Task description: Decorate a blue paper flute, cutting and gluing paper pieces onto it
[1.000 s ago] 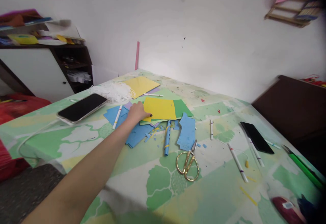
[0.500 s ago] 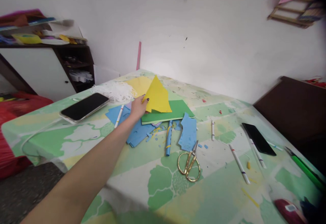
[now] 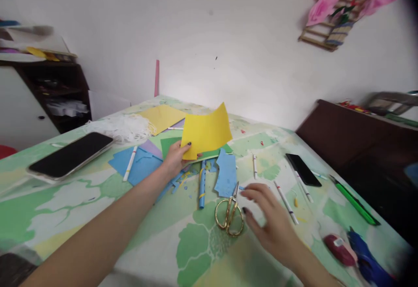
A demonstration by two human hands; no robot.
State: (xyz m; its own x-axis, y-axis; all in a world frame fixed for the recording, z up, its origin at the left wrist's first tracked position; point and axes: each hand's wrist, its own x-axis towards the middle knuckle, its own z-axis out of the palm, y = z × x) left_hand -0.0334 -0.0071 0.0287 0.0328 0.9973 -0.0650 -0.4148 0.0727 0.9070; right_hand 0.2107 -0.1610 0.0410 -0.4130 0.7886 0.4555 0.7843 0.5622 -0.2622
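My left hand (image 3: 175,158) pinches a sheet of yellow paper (image 3: 206,132) by its lower left corner, holding it up over green paper (image 3: 168,144). My right hand (image 3: 268,217) hovers just right of gold-handled scissors (image 3: 229,218), its thumb and fingers apart and nothing between them. The scissors lie on the tablecloth, blades pointing away from me, near a cut piece of blue paper (image 3: 226,173). Left of that piece is a rolled blue paper tube (image 3: 202,187) with a yellow band. More blue paper (image 3: 143,165) and small scraps lie under and around my left wrist.
A phone (image 3: 70,154) and white paper shreds (image 3: 122,128) are on the left. To the right lie another phone (image 3: 303,169), several white markers (image 3: 286,202), a green cutter (image 3: 354,202), a dark red object (image 3: 340,249) and a blue tool (image 3: 370,258). A wall stands behind the table.
My left hand has lifted and turned the yellow sheet, so its broad face shows. My right hand has come into view beside the scissors. The view has swung to the right.
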